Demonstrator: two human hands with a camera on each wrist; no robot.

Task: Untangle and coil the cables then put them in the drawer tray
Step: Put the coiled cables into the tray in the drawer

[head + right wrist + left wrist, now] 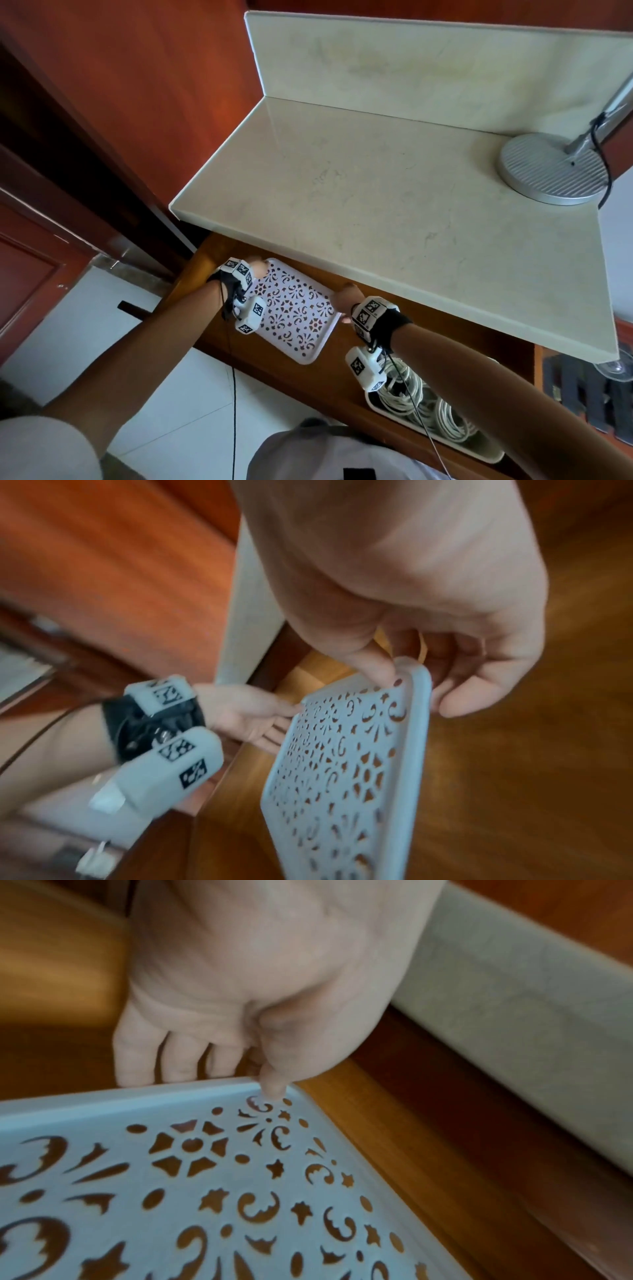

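A white tray with cut-out patterns (291, 308) (171, 1191) (342, 777) hangs empty over the open wooden drawer (260, 370). My left hand (255, 270) (260, 1080) (253, 718) pinches its far left rim, thumb on top and fingers underneath. On the right rim my right hand (346, 301) (407, 680) grips a corner, thumb on top, fingers curled behind. Coiled white cables (428, 407) lie in a cream tray (486, 455) at the drawer's right, partly hidden by my right forearm.
A cream stone countertop (376, 192) overhangs the back of the drawer. A grey round lamp base (551, 169) with a black cord stands at its far right. Red-brown wood panels (137, 102) rise to the left, with pale floor tiles (191, 411) below.
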